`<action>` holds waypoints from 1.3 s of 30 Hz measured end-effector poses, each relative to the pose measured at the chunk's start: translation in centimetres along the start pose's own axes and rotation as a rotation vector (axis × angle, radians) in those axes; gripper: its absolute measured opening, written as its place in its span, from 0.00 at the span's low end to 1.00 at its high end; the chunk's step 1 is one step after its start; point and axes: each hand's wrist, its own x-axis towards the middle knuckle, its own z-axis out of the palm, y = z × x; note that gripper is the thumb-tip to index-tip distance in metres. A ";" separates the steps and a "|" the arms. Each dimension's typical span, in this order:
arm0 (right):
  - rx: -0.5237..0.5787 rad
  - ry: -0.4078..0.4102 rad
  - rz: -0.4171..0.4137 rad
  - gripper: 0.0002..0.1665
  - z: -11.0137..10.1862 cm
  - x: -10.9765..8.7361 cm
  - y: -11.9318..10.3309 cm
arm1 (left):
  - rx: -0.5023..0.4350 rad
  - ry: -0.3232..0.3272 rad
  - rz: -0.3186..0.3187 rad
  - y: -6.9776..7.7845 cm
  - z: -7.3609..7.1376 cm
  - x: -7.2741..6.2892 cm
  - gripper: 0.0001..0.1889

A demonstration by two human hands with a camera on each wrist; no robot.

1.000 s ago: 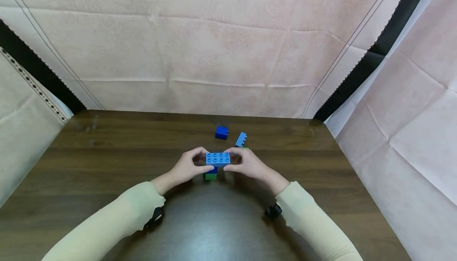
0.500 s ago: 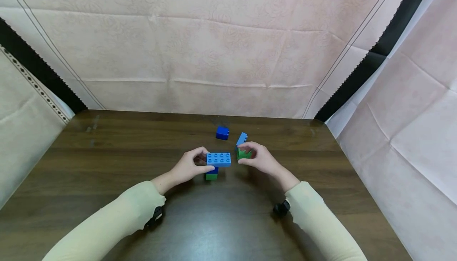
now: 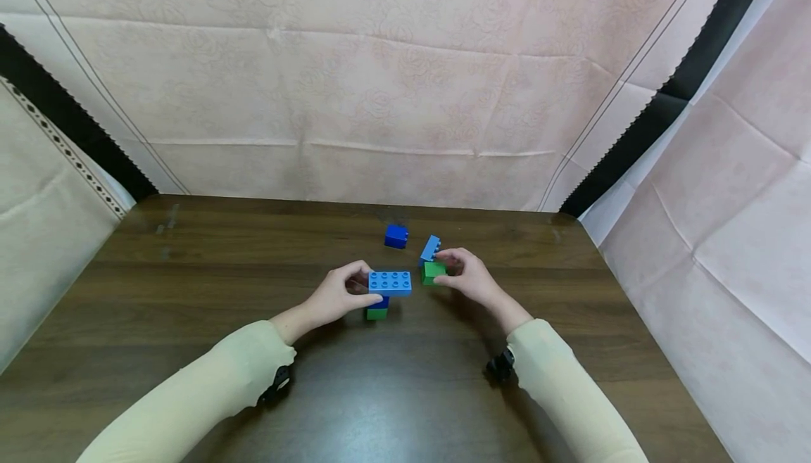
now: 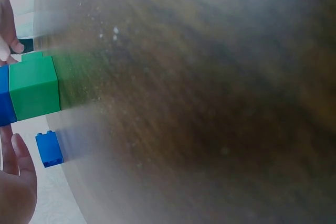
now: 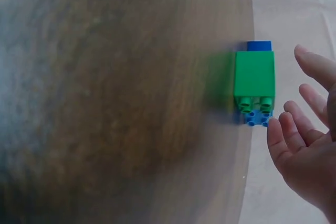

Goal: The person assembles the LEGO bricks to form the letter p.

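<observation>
A long light blue brick (image 3: 389,282) lies across the top of a small stack, over a dark blue brick (image 3: 381,302) and a green brick (image 3: 376,314). My left hand (image 3: 342,289) pinches the long brick's left end between thumb and fingers. Right of the stack, a second green brick (image 3: 433,274) lies on its side, studs facing right. My right hand (image 3: 465,275) is beside it, thumb and fingers spread apart. In the right wrist view its fingers (image 5: 294,129) are loosely curved, with a gap to the green brick (image 5: 255,74).
Another light blue brick (image 3: 430,248) lies tilted just behind the loose green one. Farther back is a dark blue brick (image 3: 396,236) on its side. All stand on a brown wooden table (image 3: 253,245), with a pale cloth (image 3: 355,97) hanging behind its far edge.
My right hand has let go of the long brick's right end and moved right and slightly back to the loose green brick. My left hand keeps its hold on the stack.
</observation>
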 end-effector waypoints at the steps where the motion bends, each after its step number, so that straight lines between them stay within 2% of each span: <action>1: -0.003 -0.001 0.007 0.27 0.0 0.0 0.1 | 0.000 0.000 0.000 0.0 0.0 0.0 0.14; 13: -0.093 -0.015 0.085 0.26 0.7 0.6 0.9 | 0.002 -0.001 0.003 0.0 0.1 0.1 0.14; 27: -0.120 -0.035 0.137 0.23 1.1 1.1 1.1 | 0.008 -0.005 0.002 0.1 0.1 0.0 0.14; 39: -0.020 -0.020 0.125 0.20 0.7 0.7 0.6 | 0.010 -0.008 -0.005 0.2 0.0 -0.1 0.13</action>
